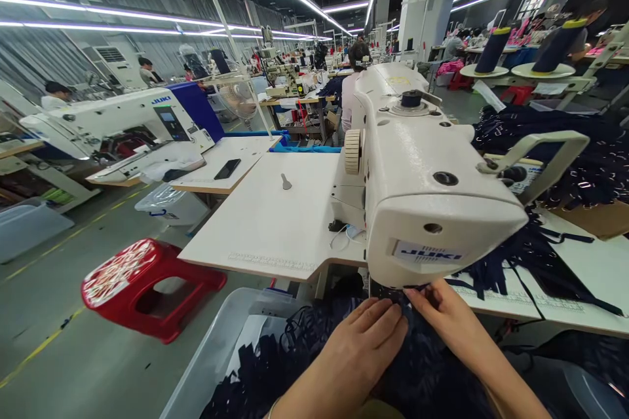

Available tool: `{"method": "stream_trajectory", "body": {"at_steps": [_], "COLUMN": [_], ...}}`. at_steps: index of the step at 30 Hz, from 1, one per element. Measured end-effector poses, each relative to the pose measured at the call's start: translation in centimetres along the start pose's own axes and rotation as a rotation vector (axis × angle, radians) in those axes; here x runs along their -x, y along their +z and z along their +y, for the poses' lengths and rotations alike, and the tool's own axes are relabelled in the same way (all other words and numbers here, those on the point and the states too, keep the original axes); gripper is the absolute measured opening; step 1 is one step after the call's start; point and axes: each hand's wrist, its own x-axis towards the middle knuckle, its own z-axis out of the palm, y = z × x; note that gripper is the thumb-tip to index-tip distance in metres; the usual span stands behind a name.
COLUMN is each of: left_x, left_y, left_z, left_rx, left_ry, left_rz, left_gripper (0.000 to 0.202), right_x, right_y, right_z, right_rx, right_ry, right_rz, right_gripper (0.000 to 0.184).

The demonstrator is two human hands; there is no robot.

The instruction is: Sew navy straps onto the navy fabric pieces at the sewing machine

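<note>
A white JUKI sewing machine (422, 170) stands on a white table (265, 222) right in front of me. Dark navy fabric (422, 366) lies under its head and spills toward me. My left hand (361, 340) rests flat on the fabric just below the machine head, fingers stretched forward and together. My right hand (445, 314) lies beside it, fingertips pressing the fabric near the needle area, which the machine head hides. More navy strips (521, 255) trail off to the right of the machine.
A clear plastic bin (216, 353) with navy pieces sits at my lower left. A red stool (142, 288) stands on the grey floor to the left. Thread cones (555, 46) rise at the back right. Other machines and workers fill the hall behind.
</note>
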Motion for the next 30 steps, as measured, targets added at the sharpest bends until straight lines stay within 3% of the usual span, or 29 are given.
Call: {"method": "stream_trajectory", "body": {"at_steps": [11,15,21,26,30], "left_x": [-0.9,-0.8,-0.5,-1.0,-1.4], "left_y": [0.1,0.5,3.1,4.0,4.2], "left_z": [0.0,0.7,1.9,2.5,2.7], "left_rx": [-0.001,-0.107,-0.339,-0.387,-0.407], "left_ry": [-0.032,-0.024,-0.069,-0.155,-0.204], "left_rz": [-0.023,0.0,0.113,0.14,0.142], "left_gripper": [0.031,0.034,0.035,0.035,0.035], "right_x": [1.1,0.4,-1.7,-2.5,-3.3], "right_y": [0.8,0.8,0.2,-0.1,0.1], "right_z": [-1.6,-1.4,-2.1,-2.9,-2.2], "right_rx": [-0.195,-0.124,0.09,0.137,0.191], "right_ry": [0.02,-0.018,-0.07,-0.173,-0.26], "right_rz": [0.115,0.147,0.13,0.133,0.16], "right_gripper": [0.034,0.031,0.028,0.028,0.028]}}
